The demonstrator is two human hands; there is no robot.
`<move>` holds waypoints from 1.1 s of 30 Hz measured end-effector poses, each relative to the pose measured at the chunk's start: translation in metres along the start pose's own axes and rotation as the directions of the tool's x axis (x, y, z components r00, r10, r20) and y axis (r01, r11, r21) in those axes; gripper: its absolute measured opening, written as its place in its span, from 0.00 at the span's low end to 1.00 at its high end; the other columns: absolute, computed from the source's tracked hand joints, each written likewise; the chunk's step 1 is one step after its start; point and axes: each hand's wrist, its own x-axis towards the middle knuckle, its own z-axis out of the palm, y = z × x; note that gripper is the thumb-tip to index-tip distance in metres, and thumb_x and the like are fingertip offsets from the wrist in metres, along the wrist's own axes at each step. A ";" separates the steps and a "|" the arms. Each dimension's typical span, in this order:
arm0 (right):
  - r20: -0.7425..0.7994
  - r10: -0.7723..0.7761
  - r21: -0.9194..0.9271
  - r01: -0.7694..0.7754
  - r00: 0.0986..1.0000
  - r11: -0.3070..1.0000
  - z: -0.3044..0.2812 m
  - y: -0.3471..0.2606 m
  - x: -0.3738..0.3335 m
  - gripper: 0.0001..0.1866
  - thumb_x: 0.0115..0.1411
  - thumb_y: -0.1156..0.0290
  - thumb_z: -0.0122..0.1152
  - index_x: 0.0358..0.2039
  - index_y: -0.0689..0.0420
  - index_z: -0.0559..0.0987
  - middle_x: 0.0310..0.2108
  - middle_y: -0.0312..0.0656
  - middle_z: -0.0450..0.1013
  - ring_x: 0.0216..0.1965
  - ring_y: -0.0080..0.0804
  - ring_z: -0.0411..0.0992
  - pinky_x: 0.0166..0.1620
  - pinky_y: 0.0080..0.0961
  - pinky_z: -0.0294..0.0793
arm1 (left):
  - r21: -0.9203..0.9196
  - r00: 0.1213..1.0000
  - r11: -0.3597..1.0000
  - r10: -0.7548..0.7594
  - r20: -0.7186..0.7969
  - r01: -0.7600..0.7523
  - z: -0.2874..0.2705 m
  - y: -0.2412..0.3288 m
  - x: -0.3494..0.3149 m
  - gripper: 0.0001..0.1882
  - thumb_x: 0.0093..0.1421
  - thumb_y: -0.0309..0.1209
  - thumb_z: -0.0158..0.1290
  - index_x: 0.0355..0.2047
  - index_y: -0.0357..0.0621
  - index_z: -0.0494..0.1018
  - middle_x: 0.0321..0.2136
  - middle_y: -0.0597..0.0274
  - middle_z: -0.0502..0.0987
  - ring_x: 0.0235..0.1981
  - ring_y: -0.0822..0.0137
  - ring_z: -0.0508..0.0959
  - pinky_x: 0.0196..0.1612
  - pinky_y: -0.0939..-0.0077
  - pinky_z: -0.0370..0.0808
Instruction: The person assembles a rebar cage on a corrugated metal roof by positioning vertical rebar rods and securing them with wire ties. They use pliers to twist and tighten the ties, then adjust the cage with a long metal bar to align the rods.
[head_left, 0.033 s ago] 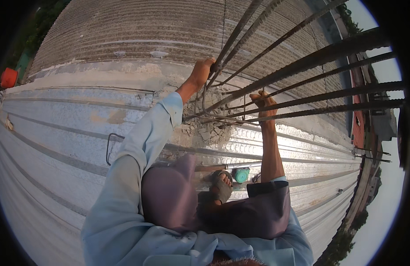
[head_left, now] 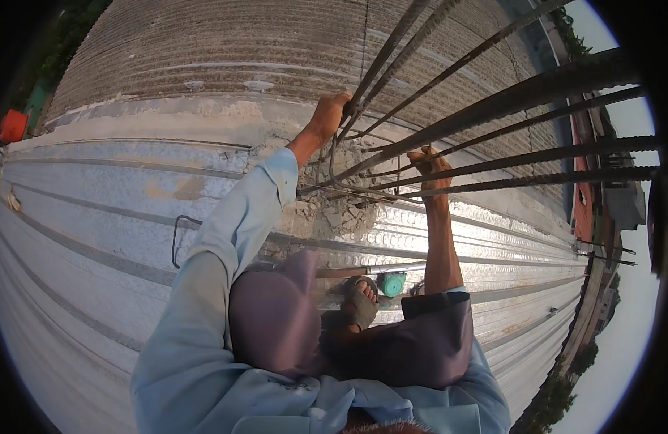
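Note:
A cluster of ribbed steel rebars [head_left: 493, 118] rises from broken concrete [head_left: 341, 213] and fans out to the upper right. Thin bent stirrups [head_left: 377, 194] loop around the bars near their base. My left hand [head_left: 325, 121] is closed at the left side of the cluster, its fingers wrapped about a rebar and partly hidden behind it. On the right side, my right hand [head_left: 431, 165] reaches among the lower bars with curled fingers. What it grips there is too small and covered to make out.
Ribbed metal roofing [head_left: 95, 239] spreads around me, with a corrugated roof [head_left: 225, 43] beyond a concrete ledge. A bent steel rod [head_left: 176, 242] lies at left. Near my sandalled foot [head_left: 363, 304] are a round teal item [head_left: 392, 284] and a long handle [head_left: 335, 273]. A red container [head_left: 14, 126] stands far left.

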 end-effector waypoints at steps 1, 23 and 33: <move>-0.006 0.017 0.004 -0.017 1.000 1.000 -0.003 0.006 -0.002 0.31 0.68 0.50 0.55 0.47 0.73 0.74 0.34 0.53 0.81 0.37 0.37 0.80 0.47 0.33 0.79 | 0.046 1.000 0.999 0.027 -0.012 -0.027 -0.004 -0.005 0.001 0.24 0.70 0.43 0.41 0.27 0.39 0.77 0.26 0.59 0.79 0.32 0.66 0.75 0.44 0.65 0.69; -0.084 0.145 0.218 -0.124 0.986 0.968 0.007 0.000 0.008 0.23 0.70 0.62 0.54 0.49 0.75 0.72 0.34 0.57 0.80 0.35 0.40 0.80 0.44 0.31 0.82 | 0.003 0.990 0.990 -0.139 -0.031 0.139 0.010 0.020 -0.008 0.17 0.66 0.39 0.46 0.27 0.43 0.78 0.28 0.64 0.79 0.31 0.68 0.74 0.43 0.67 0.68; -0.052 0.225 0.326 -0.196 0.973 0.925 0.018 -0.004 0.004 0.19 0.69 0.68 0.49 0.50 0.73 0.73 0.36 0.55 0.80 0.42 0.41 0.79 0.55 0.35 0.75 | -0.016 0.987 0.987 -0.162 -0.018 0.162 -0.011 0.007 0.012 0.22 0.72 0.47 0.41 0.46 0.43 0.77 0.44 0.57 0.81 0.54 0.58 0.74 0.57 0.53 0.71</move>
